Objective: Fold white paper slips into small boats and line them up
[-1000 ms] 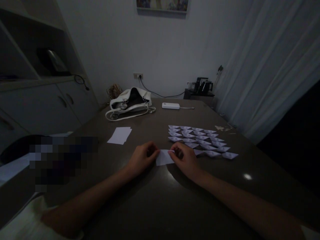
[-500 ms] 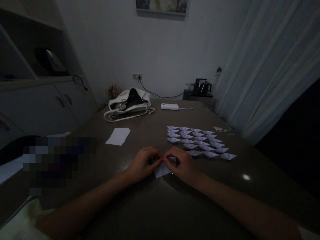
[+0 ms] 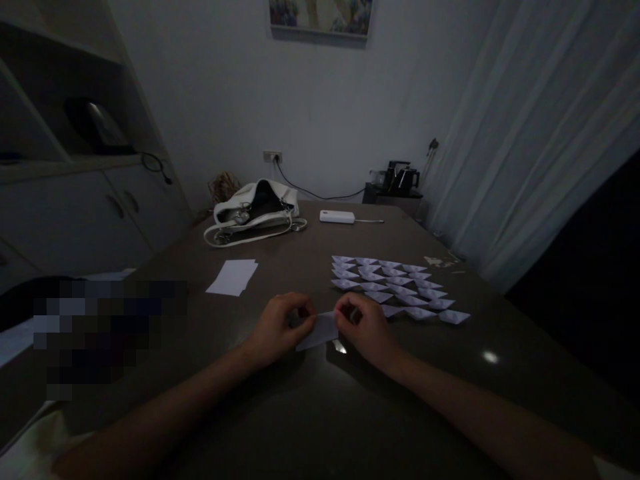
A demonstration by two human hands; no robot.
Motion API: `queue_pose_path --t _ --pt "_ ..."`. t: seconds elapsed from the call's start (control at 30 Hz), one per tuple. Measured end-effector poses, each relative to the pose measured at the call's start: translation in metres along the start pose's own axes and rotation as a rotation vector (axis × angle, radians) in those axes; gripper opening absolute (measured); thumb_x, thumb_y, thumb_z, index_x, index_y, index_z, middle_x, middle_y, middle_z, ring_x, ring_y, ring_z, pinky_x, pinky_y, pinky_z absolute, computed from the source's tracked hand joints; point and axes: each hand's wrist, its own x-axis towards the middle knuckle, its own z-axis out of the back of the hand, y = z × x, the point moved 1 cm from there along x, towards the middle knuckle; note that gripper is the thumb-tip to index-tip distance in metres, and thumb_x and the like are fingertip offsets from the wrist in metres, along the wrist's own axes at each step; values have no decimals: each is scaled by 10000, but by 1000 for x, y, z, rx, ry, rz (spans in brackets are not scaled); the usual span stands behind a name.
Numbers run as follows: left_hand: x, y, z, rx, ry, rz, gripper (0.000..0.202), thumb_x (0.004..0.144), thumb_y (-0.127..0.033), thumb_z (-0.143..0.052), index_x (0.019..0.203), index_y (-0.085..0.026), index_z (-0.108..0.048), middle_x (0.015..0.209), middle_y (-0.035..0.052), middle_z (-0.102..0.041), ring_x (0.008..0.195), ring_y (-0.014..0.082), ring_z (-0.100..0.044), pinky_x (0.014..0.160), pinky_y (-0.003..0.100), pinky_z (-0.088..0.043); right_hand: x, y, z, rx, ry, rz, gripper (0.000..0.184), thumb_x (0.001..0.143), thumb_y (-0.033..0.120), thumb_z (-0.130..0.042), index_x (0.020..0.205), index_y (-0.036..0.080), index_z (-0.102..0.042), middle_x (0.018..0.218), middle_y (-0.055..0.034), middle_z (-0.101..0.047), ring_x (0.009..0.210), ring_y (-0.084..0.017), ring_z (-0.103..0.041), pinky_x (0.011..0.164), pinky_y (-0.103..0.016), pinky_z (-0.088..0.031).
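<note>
Between my hands is a piece of folded white paper point(image 3: 324, 329), held a little above the dark table. My left hand point(image 3: 285, 328) pinches its left side between thumb and fingers. At the right end, my right hand point(image 3: 364, 329) grips the paper the same way, its fingertips covering that edge. Beyond my right hand, several small folded paper boats point(image 3: 400, 281) sit in close rows. A short stack of flat white paper sheets point(image 3: 232, 277) lies past my left hand.
A white handbag point(image 3: 255, 212) stands on the far part of the table point(image 3: 320, 413). A white power bank point(image 3: 337, 217) with a short cable lies to its right. Kettles point(image 3: 403, 177) stand on a low stand behind. A curtain hangs at the right.
My hands have moved apart, from fingertips touching to a gap. The paper between them now shows as a wider strip. The whole view has shifted slightly.
</note>
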Motion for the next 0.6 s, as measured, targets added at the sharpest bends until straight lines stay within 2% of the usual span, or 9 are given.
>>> queue_pose_path --t 0.13,0.3,0.37,0.47,0.6 --pt "0 2 0 -8 -22 9 95 790 -197 -533 744 -161 -608 725 27 -633 717 173 -586 667 269 -424 0 -2 -1 19 -3 1 52 752 142 -546 717 181 -547 639 20 -553 579 -114 -524 517 -214 -385" --pt "-2 2 -2 -17 2 4 97 802 -203 -534 786 -172 -624 758 27 -650 744 179 -591 699 284 -418 -2 1 -1 73 -9 39 66 772 162 -559 830 185 -541 687 15 -559 579 -112 -529 495 -205 -395" --pt "-4 1 -3 -18 -8 -3 92 805 -209 -544 816 -177 -630 771 24 -652 754 181 -589 718 295 -410 -3 3 -1 61 18 79 34 781 149 -554 788 182 -559 671 16 -554 570 -110 -520 496 -207 -391" --pt "-6 -2 -5 1 -20 -31 112 796 -192 -551 871 -196 -634 811 19 -657 798 190 -584 747 310 -389 -5 7 -2 28 62 151 80 788 143 -568 714 175 -576 650 15 -543 567 -108 -511 516 -215 -386" --pt "-7 -9 -7 63 -55 -52 71 748 -148 -546 757 -191 -601 755 3 -645 787 194 -574 742 318 -352 -9 9 -3 42 102 196 89 794 149 -569 710 175 -578 652 12 -534 572 -109 -509 520 -214 -381"
